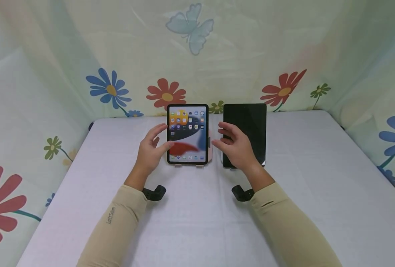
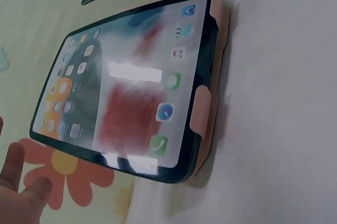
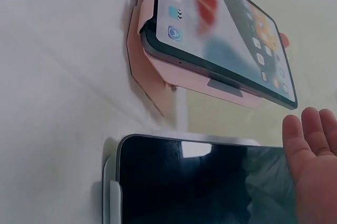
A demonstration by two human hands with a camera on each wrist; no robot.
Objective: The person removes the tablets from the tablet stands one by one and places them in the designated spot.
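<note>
A tablet (image 1: pixel 192 139) with a lit home screen of app icons leans on a pink stand (image 3: pixel 202 80), whose lips hold its lower edge. To its right a second tablet (image 1: pixel 255 118), its screen dark, leans on a pale stand (image 3: pixel 114 200). My left hand (image 1: pixel 150 150) is beside the lit tablet's left edge, fingers loosely bent; the left wrist view shows a gap between them. My right hand (image 1: pixel 236 146) hovers in front of the dark tablet, its fingers pointing toward the lit tablet's right edge and holding nothing.
Both stands are on a white-covered table (image 1: pixel 191 222). Behind and at the sides hangs a curtain (image 1: pixel 234 55) printed with flowers and a butterfly. A black wrist camera (image 1: pixel 155 193) sits on the left wrist, another black wrist camera (image 1: pixel 242 193) on the right.
</note>
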